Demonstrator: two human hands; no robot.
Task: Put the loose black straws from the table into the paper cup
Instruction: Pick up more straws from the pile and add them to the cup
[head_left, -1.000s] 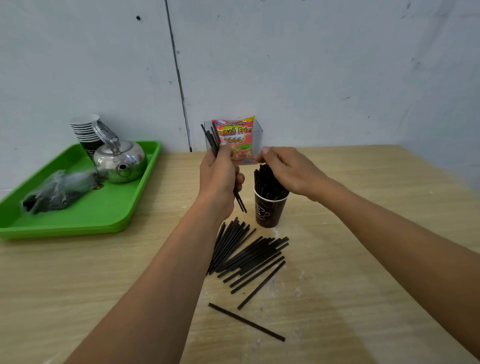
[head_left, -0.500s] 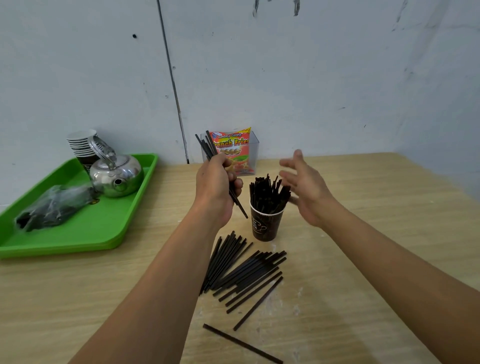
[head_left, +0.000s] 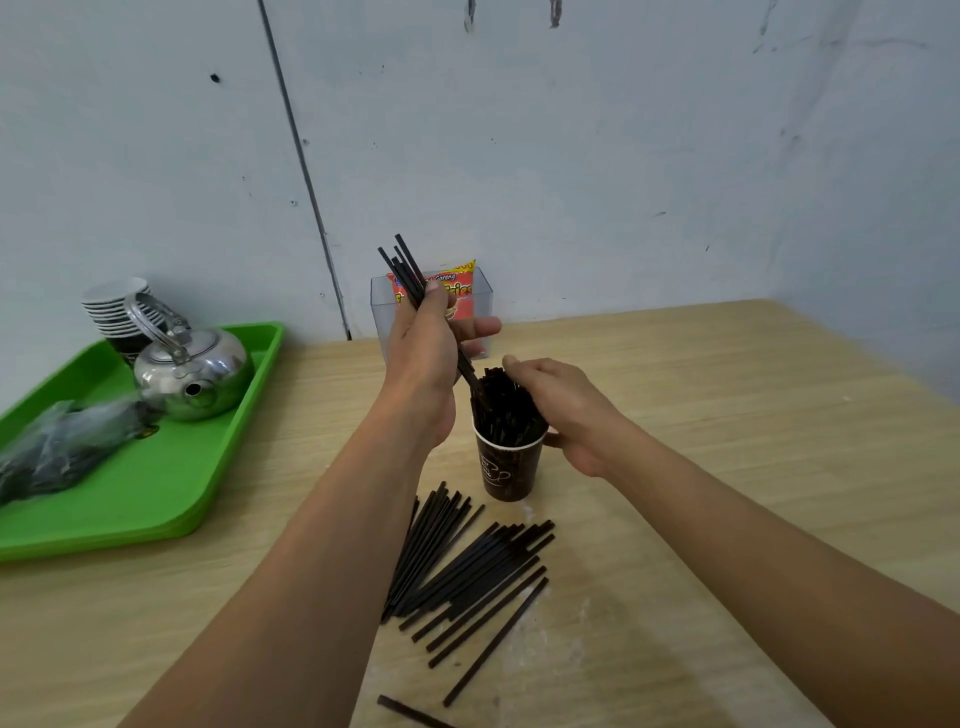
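Straggler (head_left: 410, 712): one straw is lying alone at the nearest edge of the table (head_left: 727, 467), well apart from the cup.
Loose straws (head_left: 467, 566): these are lying flat in two overlapping fans just in front of the cup, with a few outliers trailing toward the near side; plenty are waiting to be gathered.
Paper cup (head_left: 509, 467): it is standing upright just beyond the pile, already crowding with standing straws (head_left: 498, 405) that are poking well above the rim.
Right hand (head_left: 566, 410): it is curling its fingers round the standing straws from the right, thumb sitting low by the rim, seemingly herding them aside and steadying the cup.
Left hand (head_left: 431, 348): it is gripping a bundle (head_left: 408, 275) above and left of the cup, one finger sticking out straight. The bundle is slanting, its lower ends dipping among the standing straws and its upper ends pointing up.
Handling: the straws are looking thin, stiff and very light, and smooth enough to be sliding past one another. Gripping a bunch around its middle is probably keeping it parallel, whereas a slack hold is risking a fan-out. The cup is looking light as well and likely tipping easily while filling, so bracing it is making sense.
Left side: a green tray (head_left: 171, 467) is carrying a kettle (head_left: 192, 371), stacked cups (head_left: 111, 306) and a plastic bag (head_left: 62, 447).
Far edge: a clear box (head_left: 483, 312) holding a snack packet (head_left: 460, 291) is standing against the wall (head_left: 623, 156), behind the left hand.
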